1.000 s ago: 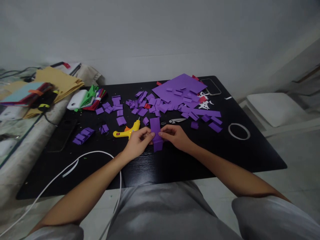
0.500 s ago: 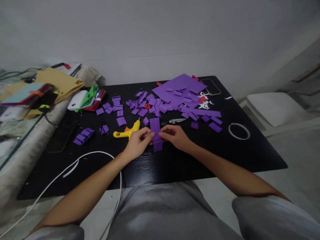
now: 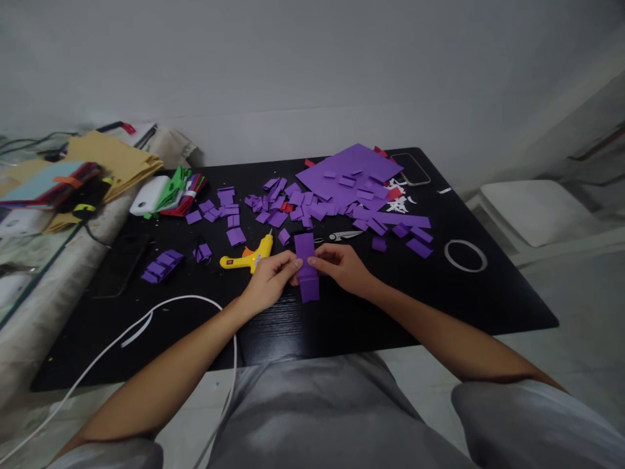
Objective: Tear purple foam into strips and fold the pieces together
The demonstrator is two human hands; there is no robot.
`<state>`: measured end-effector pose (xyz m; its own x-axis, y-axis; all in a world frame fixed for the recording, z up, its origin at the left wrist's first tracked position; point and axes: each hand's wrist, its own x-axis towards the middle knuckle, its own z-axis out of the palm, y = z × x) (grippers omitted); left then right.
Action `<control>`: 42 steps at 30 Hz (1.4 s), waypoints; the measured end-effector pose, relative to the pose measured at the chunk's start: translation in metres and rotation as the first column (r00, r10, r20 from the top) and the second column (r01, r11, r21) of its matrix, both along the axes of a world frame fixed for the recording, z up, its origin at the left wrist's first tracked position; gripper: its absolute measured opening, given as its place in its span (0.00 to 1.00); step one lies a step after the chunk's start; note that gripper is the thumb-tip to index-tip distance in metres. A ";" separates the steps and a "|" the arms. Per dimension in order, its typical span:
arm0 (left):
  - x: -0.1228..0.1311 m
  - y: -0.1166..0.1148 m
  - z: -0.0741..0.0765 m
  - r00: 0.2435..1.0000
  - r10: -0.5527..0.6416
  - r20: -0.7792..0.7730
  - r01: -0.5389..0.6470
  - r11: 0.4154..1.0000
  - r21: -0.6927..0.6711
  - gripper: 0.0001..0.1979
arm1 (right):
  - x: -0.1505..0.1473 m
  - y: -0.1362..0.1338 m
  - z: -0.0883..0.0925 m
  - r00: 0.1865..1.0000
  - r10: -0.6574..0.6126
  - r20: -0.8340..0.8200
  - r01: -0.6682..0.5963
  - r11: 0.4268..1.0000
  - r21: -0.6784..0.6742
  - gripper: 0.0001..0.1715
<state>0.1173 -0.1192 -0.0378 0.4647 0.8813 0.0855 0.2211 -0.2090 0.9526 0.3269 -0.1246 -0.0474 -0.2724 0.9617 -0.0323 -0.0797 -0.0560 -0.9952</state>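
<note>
A purple paper strip [image 3: 306,286] with a crease across its lower part is held upright over the near middle of the black table. My left hand [image 3: 274,277] pinches its left edge between thumb and fingers. On the right edge, my right hand [image 3: 342,266] has the same kind of pinch. The fingertips behind the paper are hidden. Just left of my left hand lies a yellow glue gun [image 3: 251,255]. Silver scissors [image 3: 346,235] rest beyond my right hand. Many small folded purple pieces [image 3: 317,210] are scattered behind both hands.
On the black table [image 3: 390,312] lie a large purple sheet [image 3: 351,166], white scraps [image 3: 398,205], a tape ring [image 3: 465,255] and a dark phone [image 3: 413,168]. A white cable [image 3: 190,298] loops at the left. Coloured paper bundles [image 3: 178,192] sit at the back left.
The lower end of the purple strip has swung slightly toward me and now shows flatter. Both hands keep their pinch in nearly the same place. The whole view has shifted a little.
</note>
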 end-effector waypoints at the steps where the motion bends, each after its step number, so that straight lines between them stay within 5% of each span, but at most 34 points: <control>1: 0.000 0.000 0.000 1.000 0.001 0.003 -0.001 1.000 -0.001 0.21 | 0.000 0.000 0.000 1.000 0.002 0.000 -0.002 1.000 0.000 0.23; 21: 0.002 -0.001 -0.002 0.995 0.094 -0.029 -0.094 0.996 -0.006 0.18 | 0.001 -0.002 0.008 0.993 0.033 0.113 -0.038 0.998 0.042 0.27; 37: 0.003 0.000 -0.004 0.984 0.155 0.092 -0.154 0.988 -0.014 0.14 | 0.000 -0.001 0.006 0.997 -0.003 -0.083 -0.004 0.997 -0.079 0.24; 42: 0.004 0.000 -0.003 0.970 0.177 0.164 -0.193 0.978 0.083 0.14 | 0.001 -0.001 0.005 0.997 0.017 -0.075 -0.023 0.997 -0.073 0.21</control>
<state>0.1216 -0.1189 -0.0407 0.2686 0.9346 0.2333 0.1158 -0.2717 0.9554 0.3279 -0.1256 -0.0428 -0.2958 0.9518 -0.0815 -0.1514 -0.1310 -0.9798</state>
